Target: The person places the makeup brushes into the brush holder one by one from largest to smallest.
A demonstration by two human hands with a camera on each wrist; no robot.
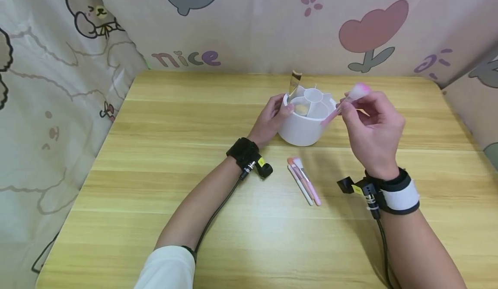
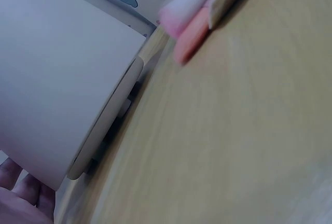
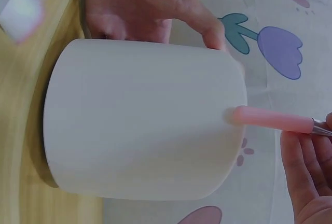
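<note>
A white round brush holder (image 1: 299, 130) with several compartments stands on the table. My left hand (image 1: 273, 118) grips its left side, thumb at the rim. My right hand (image 1: 374, 131) pinches a pink makeup brush (image 3: 275, 120) by the metal part near its bristles. The bristles point up and right, and the handle end slants down to the holder's right rim. Inside the holder, a gold-coloured piece (image 1: 295, 81) sticks up at the back left, and a pale round tip (image 1: 301, 109) shows in the front left compartment.
Several makeup brushes (image 1: 305, 182) with pink and white handles lie together on the wooden table (image 1: 155, 150), in front of the holder. A patterned cloth (image 1: 264, 30) hangs behind the table. Cables run along both forearms from the wrist cameras.
</note>
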